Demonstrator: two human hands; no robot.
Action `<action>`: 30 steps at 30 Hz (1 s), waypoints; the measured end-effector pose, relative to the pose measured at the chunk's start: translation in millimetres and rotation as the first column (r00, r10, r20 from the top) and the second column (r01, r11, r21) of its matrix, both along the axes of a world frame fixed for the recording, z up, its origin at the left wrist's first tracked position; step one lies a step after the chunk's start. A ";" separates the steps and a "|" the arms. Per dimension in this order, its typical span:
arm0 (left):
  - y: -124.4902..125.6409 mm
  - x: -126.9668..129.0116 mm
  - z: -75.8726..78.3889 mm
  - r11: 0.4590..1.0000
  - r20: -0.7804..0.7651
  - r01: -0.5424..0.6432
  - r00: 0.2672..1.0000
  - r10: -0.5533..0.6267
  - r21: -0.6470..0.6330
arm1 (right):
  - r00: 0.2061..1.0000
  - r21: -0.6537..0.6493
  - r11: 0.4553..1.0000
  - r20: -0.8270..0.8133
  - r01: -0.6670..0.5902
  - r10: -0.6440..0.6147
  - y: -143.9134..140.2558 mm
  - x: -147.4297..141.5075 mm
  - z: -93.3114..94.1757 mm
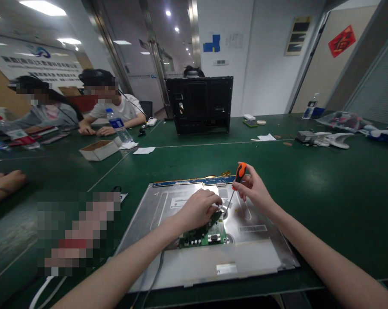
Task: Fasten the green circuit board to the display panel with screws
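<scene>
A screwdriver point(240, 173) with an orange and black handle is in my right hand point(252, 188), fingers closed around the handle. Its thin shaft slants down to the upper right edge of a green circuit board point(217, 235). Over the board's upper part rests my left hand point(198, 208), fingers bent together near the shaft's tip; whatever is between them is hidden. The board, partly covered by that hand, lies on the metal back of a flat display panel point(251, 216). Along the panel's far edge runs a narrow blue circuit strip point(187, 182).
A black monitor housing point(200, 105) stands across the green table point(335, 201). To the left are an open small box point(99, 151), a water bottle point(116, 124) and another person's hand point(7, 182). Metal and white parts point(322, 138) lie at right. Two people sit at far left.
</scene>
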State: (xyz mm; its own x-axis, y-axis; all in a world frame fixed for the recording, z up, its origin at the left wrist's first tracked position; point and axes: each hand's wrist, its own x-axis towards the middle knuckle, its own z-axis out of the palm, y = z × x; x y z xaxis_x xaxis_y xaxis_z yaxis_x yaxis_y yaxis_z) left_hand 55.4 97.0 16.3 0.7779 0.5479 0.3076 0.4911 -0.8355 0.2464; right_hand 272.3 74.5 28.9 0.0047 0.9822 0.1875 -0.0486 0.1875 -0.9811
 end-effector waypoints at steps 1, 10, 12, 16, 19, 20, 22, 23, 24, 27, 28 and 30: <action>0.3 0.3 -0.1 1.000 -0.006 -0.006 1.000 0.006 -0.004 | 1.000 -0.002 1.000 0.001 -0.001 0.001 0.2 0.0 -0.4; -0.2 0.8 2.9 0.999 -0.017 0.045 0.999 -0.045 -0.023 | 1.000 -0.003 1.000 -0.001 0.001 -0.001 2.5 0.2 -3.8; -1.3 0.9 2.8 0.998 -0.009 0.052 0.999 -0.053 -0.036 | 1.000 -0.005 1.000 0.006 0.004 -0.004 2.3 0.3 -3.3; -3.9 1.7 2.6 0.995 -0.009 0.074 0.997 -0.075 -0.073 | 1.000 -0.011 1.000 0.020 0.000 0.000 1.1 0.2 -1.8; -6.1 2.0 4.9 0.994 -0.019 0.082 0.996 -0.084 -0.076 | 1.000 -0.012 1.000 0.012 -0.010 0.010 0.7 -0.1 -1.4; -6.7 1.9 6.0 0.993 -0.024 0.087 0.996 -0.089 -0.078 | 1.000 -0.009 1.000 0.009 -0.011 0.011 0.7 -0.1 -1.3; -7.3 1.2 7.6 0.992 -0.030 0.099 0.994 -0.102 -0.084 | 1.000 -0.005 1.000 0.007 -0.011 0.011 0.6 0.0 -1.1; -7.3 0.8 8.0 0.991 -0.031 0.104 0.994 -0.107 -0.088 | 1.000 -0.004 1.000 0.007 -0.011 0.011 0.5 0.1 -0.9; -7.1 0.5 8.0 0.990 -0.028 0.105 0.994 -0.108 -0.090 | 1.000 -0.003 1.000 0.008 -0.009 0.009 0.3 0.2 -0.6; -5.9 0.4 6.5 0.992 -0.020 0.097 0.995 -0.099 -0.084 | 1.000 -0.002 1.000 0.011 -0.011 0.011 -0.1 0.6 0.3; -5.5 0.7 5.7 0.993 -0.018 0.094 0.995 -0.096 -0.078 | 1.000 -0.002 1.000 0.012 -0.011 0.011 -0.2 0.7 0.5; -4.7 1.5 4.2 0.994 -0.017 0.089 0.996 -0.091 -0.065 | 1.000 -0.002 1.000 0.011 -0.013 0.013 -0.3 1.0 0.6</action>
State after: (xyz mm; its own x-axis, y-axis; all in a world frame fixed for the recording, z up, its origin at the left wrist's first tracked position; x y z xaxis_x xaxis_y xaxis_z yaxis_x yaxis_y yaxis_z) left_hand 56.8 92.2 20.5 0.8307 0.4934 0.2580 0.4200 -0.8595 0.2914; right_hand 273.2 74.2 29.4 -0.0097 0.9826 0.1853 -0.0406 0.1848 -0.9819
